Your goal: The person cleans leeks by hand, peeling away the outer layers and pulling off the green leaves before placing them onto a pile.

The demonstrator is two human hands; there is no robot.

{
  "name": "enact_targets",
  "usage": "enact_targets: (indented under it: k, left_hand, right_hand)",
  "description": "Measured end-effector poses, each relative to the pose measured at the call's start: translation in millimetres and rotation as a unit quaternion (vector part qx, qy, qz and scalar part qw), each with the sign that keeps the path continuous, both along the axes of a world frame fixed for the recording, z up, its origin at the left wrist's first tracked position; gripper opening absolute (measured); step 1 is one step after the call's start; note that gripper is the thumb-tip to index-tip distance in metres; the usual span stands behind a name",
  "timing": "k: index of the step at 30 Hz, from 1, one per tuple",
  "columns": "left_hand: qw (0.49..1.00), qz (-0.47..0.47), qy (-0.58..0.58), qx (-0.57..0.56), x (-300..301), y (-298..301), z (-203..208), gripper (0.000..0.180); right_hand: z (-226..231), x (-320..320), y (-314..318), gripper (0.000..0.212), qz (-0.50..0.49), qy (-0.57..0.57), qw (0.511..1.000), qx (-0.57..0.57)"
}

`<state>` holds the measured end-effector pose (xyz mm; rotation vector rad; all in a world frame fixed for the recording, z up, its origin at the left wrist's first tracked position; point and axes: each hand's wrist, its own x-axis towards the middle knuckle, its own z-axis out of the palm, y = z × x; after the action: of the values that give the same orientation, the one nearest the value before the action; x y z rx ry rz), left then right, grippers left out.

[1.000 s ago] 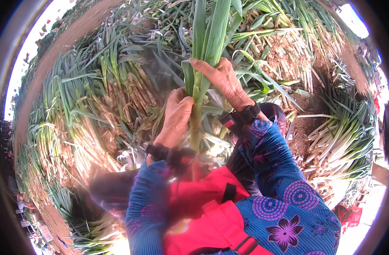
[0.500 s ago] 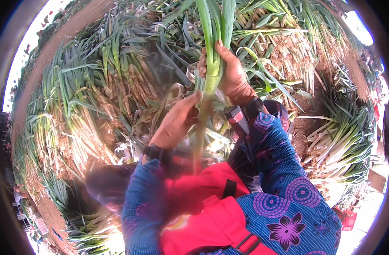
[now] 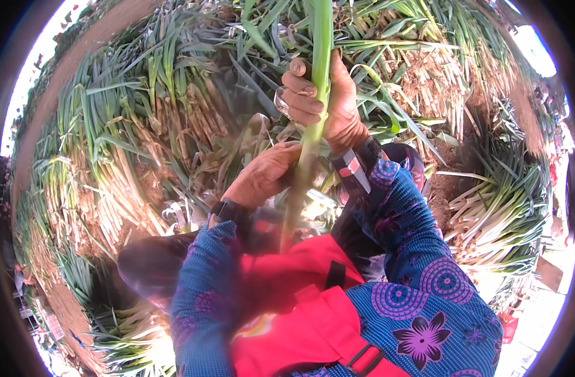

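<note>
Largest first: a leek heap spreads left of the grip, roots and shanks mostly toward the person; probably laid alike for easy picking. Red apron below the grip, over the lap; presumably worn against soil. Smaller leek bundle right of the grip, pale ends toward the person's side, leaves outward.

Single leek held upright-ish in front of the body, between the two hands. Long axis steep, leaning slightly: leafy green end up and away, a little rightward; paler lower end down toward the apron, blurred, its tip not clear.

Right hand: fingers curled round the stalk, thumb along the opposite side, clamped on the leek; likely bears the weight. Left hand: lower, thumb at the stalk's left side, fingers hidden; can't say whether it pinches. Probably steadies the shank.

Smallest: wrist device, just below the right hand.
</note>
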<state>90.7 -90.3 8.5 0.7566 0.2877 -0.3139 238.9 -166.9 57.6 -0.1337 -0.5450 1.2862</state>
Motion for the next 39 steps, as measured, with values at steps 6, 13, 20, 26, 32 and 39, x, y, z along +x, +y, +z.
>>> enact_targets:
  k: [6, 13, 20, 26, 32, 39]
  left_hand:
    - [0.986, -0.109, 0.037, 0.122, -7.5, 0.7, -4.7, 0.024]
    - [0.805, -0.253, 0.116, 0.524, -58.4, 30.0, -74.3, 0.039]
    - [0.963, 0.082, -0.128, 0.224, -12.0, -7.1, 38.5, 0.050]
    - [0.962, 0.074, -0.149, 0.218, -6.7, -16.7, 56.2, 0.032]
    - [0.934, 0.083, -0.153, 0.312, -8.0, -15.5, 41.4, 0.025]
    - [0.929, 0.083, -0.130, 0.338, -10.1, -15.5, 41.2, 0.022]
  right_hand:
    - [10.0, -1.4, -4.0, 0.056, 0.065, 0.004, 0.995, 0.077]
    - [33.8, 36.8, -29.1, 0.053, -0.022, 0.027, 0.993, 0.109]
    - [28.5, 39.0, -33.0, 0.047, -0.137, -0.015, 0.990, 0.011]
    - [19.6, 31.7, -26.9, 0.046, -0.105, 0.016, 0.994, 0.004]
    - [13.3, 28.6, -26.9, 0.047, -0.126, 0.017, 0.991, -0.034]
    - [6.0, 27.7, -23.0, 0.046, -0.127, 0.022, 0.989, -0.078]
